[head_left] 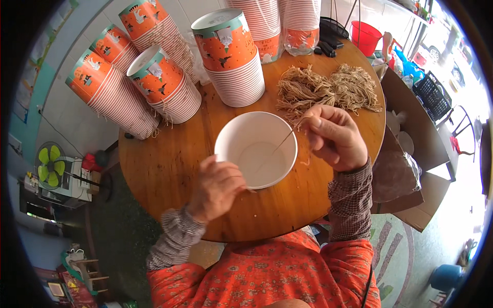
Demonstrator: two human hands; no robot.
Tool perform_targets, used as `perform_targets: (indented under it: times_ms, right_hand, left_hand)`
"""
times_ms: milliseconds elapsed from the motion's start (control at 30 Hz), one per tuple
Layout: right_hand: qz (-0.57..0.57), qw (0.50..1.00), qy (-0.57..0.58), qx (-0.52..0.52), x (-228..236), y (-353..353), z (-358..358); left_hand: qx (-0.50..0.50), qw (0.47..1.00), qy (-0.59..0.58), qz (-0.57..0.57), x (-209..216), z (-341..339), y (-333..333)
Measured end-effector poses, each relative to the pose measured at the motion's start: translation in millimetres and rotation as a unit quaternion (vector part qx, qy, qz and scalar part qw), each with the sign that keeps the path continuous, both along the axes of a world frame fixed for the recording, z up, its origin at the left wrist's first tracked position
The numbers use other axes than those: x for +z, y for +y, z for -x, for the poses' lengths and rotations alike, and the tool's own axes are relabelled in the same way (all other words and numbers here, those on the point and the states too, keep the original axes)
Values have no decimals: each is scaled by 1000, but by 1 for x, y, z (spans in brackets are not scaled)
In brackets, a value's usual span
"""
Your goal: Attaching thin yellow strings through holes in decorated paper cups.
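Note:
A paper bucket (223, 133) with a white inside stands on the wooden table in front of me, its mouth facing up. My right hand (336, 137) is beside its right rim, thumb and forefinger pinched on a thin tan string (286, 138). From those fingers the string slants down and left across the bucket's mouth, fading against the white inside. My left hand (218, 186) is at the near left rim, fingers curled together and a little blurred. A short pale strand shows by its fingertips; what they hold is unclear.
Tan string bundles (328, 90) lie beyond my right hand. Stacked orange-and-white buckets (231, 56) stand along the far side, with leaning stacks (110, 95) at the left. An open cardboard box (411, 123) adjoins the table's right edge. A red bucket (364, 37) is at far right.

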State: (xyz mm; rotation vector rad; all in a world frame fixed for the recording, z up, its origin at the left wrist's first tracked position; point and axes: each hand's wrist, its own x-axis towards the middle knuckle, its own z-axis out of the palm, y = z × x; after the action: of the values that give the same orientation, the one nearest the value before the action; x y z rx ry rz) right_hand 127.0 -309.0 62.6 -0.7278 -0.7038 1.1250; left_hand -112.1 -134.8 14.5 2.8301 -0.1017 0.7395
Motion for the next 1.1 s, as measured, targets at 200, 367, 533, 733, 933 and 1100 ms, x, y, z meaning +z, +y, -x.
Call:
perform_targets:
  times_ms: [200,367,533,733,933,1100]
  right_hand:
    - [-26,999,35,-10,-17,2,-18]
    - [-35,995,96,8,-36,31,1]
    - [-46,982,176,47,-38,49,32]
    - [-53,977,198,57,-41,51,40]
    - [-30,979,196,36,-58,43,31]
    - [-37,979,195,37,-75,33,29]
  left_hand:
    - [174,971,-17,-165,14,38,86]
    - [158,964,-209,49,10,25,40]
    - [31,889,-69,453,-8,-4,-46]
    - [-52,689,6,723,-17,-26,-53]
    - [-84,570,36,816,-17,-26,-47]
    - [-29,649,67,757,-14,-27,-46]
